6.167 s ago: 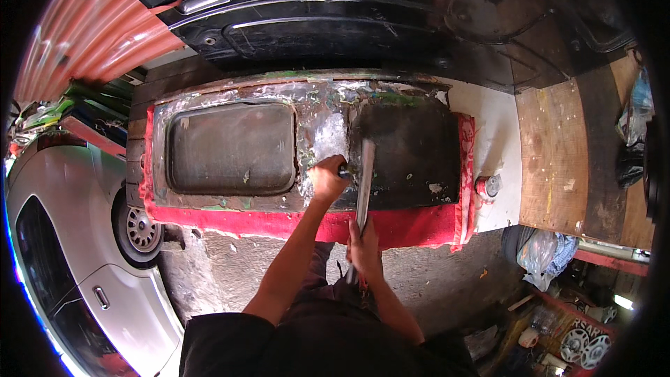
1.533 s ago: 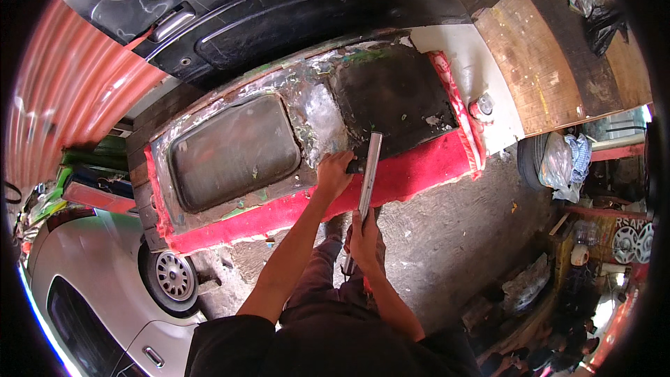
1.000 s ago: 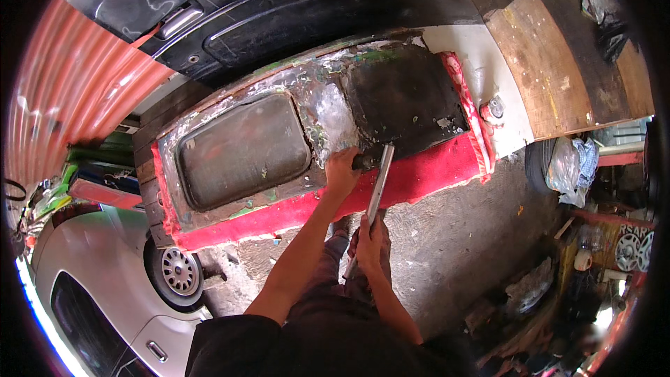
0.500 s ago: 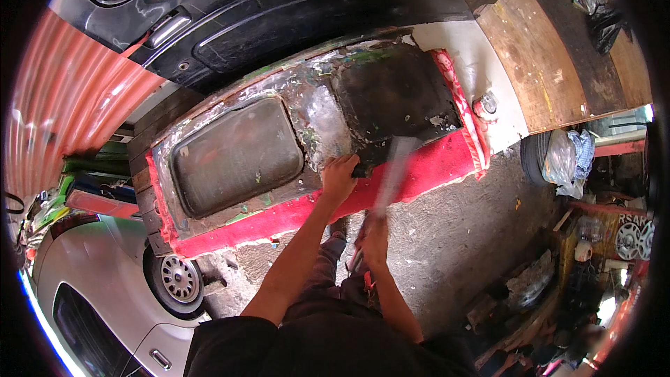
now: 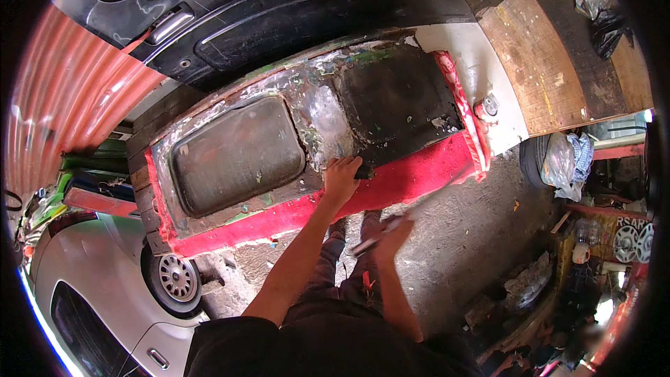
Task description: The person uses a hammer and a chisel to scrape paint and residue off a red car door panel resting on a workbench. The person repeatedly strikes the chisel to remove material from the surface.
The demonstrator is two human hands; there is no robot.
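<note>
A worn metal panel with patchy, scraped paint lies across the bench ahead of me, with a rounded rectangular recess on its left and a dark flat section on its right. At the panel's front edge, my left hand is closed around a small dark piece, whose end sticks out to the right; its kind is unclear. My right hand grips a long thin tool in front of the bench. Motion smears the tool's far part, so its exact kind cannot be told.
Red cloth hangs under the panel's front edge. A can stands at the right. Behind is a black vehicle body; a silver car is at lower left. Plastic bags and a cluttered shelf are at right.
My right hand has shifted slightly right, and the tool has swung from pointing up toward the panel to slanting off to the right. My left hand has stayed at the panel edge.
</note>
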